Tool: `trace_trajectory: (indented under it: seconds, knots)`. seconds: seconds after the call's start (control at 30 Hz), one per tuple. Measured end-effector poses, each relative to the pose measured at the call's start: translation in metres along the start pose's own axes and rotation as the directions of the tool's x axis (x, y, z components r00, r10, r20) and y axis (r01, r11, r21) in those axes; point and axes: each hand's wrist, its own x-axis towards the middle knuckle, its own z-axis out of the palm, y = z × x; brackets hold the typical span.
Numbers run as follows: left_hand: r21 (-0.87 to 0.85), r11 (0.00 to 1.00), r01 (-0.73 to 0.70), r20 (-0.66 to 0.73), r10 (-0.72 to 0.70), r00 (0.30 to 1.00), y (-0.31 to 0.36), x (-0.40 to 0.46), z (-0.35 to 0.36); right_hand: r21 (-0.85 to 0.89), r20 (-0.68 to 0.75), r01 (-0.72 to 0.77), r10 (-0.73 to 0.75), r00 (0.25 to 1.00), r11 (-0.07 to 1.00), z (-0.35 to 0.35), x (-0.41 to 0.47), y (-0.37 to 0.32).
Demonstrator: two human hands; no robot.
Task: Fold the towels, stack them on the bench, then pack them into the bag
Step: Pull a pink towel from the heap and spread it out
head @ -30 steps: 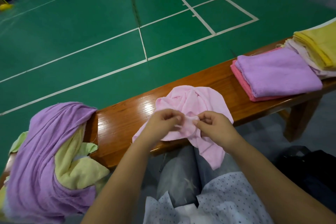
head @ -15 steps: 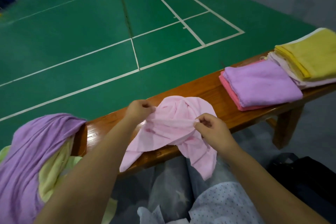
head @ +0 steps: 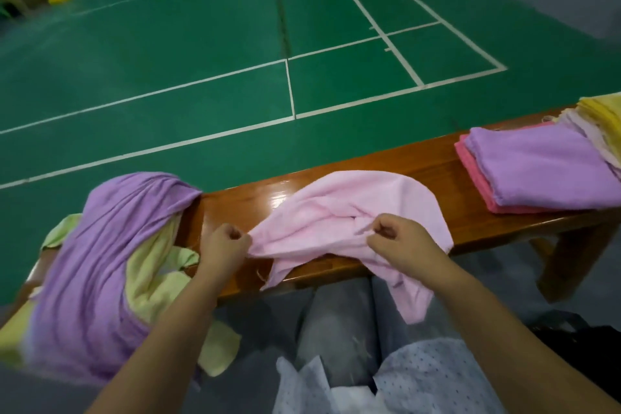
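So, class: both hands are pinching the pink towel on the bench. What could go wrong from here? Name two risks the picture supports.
1. Part of the pink towel hangs over the near edge of the bench; if the left hand or right hand loosens, it may slide off.
2. The unfolded pile at the left end spills over the edge, so spreading the towel leftward could knock pieces down.
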Motion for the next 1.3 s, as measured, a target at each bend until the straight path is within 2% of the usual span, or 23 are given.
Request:
trace_trajectory:
  seconds: [0.07,0.1,0.17,0.23,0.37,0.47,0.53,0.6,0.67,0.73,0.83,0.97,1.03,1.13,1.2,1.3]
  knots:
    - [0.223,0.972,-0.076,0.057,0.065,0.996,-0.011,-0.004,0.005,-0.037,0.044,-0.057,0.059,0.997,0.998,0.008,-0.005,0.01]
    - [0.277,0.95,-0.147,0.062,0.135,0.989,-0.012,-0.006,0.008,-0.044,0.039,-0.074,0.076,0.996,0.996,0.011,-0.006,0.013]
    - [0.337,0.884,-0.324,0.077,0.317,0.945,-0.003,-0.011,0.014,-0.045,0.013,-0.084,0.085,0.996,0.995,0.013,-0.008,0.018]
    - [0.347,0.83,-0.437,0.114,0.426,0.898,0.01,-0.015,0.02,-0.007,-0.007,-0.092,0.092,0.996,0.996,0.013,-0.008,0.02]
    - [0.353,0.843,-0.407,0.196,0.358,0.913,0.027,-0.01,0.032,0.062,-0.05,-0.071,0.074,0.996,0.996,0.012,-0.007,0.023]
    - [0.428,0.801,-0.418,0.278,0.323,0.905,0.035,-0.007,0.034,0.096,-0.087,-0.065,0.074,0.993,0.993,0.013,-0.007,0.025]
    - [0.476,0.766,-0.432,0.289,0.327,0.9,0.037,-0.005,0.03,0.096,-0.1,-0.058,0.068,0.993,0.994,0.014,-0.008,0.026]
    - [0.462,0.786,-0.41,0.276,0.312,0.909,0.035,-0.004,0.025,0.105,-0.107,-0.054,0.065,0.992,0.993,0.013,-0.008,0.027]
    - [0.318,0.886,-0.339,0.238,0.271,0.933,0.035,-0.005,0.017,0.108,-0.121,-0.052,0.065,0.99,0.993,0.01,-0.008,0.026]
    - [0.078,0.971,-0.227,0.191,0.209,0.959,0.041,-0.005,0.004,0.078,-0.16,-0.03,0.042,0.986,0.996,0.001,-0.005,0.024]
    - [-0.17,0.98,-0.106,0.216,0.142,0.966,0.053,0.004,-0.028,0.028,-0.249,0.019,-0.012,0.968,0.999,-0.025,0.006,0.018]
    - [-0.381,0.924,-0.027,0.426,0.201,0.882,0.073,0.013,-0.077,-0.016,-0.39,0.096,-0.095,0.916,0.995,-0.065,0.027,-0.008]
    - [-0.514,0.858,0.009,0.432,0.249,0.867,0.088,0.011,-0.098,-0.045,-0.454,0.157,-0.161,0.876,0.987,-0.082,0.036,-0.029]
    - [-0.671,0.74,0.04,0.376,0.294,0.879,0.115,0.012,-0.125,-0.128,-0.543,0.24,-0.27,0.795,0.962,-0.102,0.047,-0.062]
    - [-0.695,0.719,0.024,0.306,0.265,0.914,0.137,0.011,-0.142,-0.157,-0.606,0.327,-0.352,0.713,0.932,-0.114,0.053,-0.087]
    - [-0.728,0.676,-0.113,0.12,0.288,0.95,0.168,0.007,-0.162,-0.2,-0.671,0.417,-0.434,0.601,0.887,-0.134,0.056,-0.13]
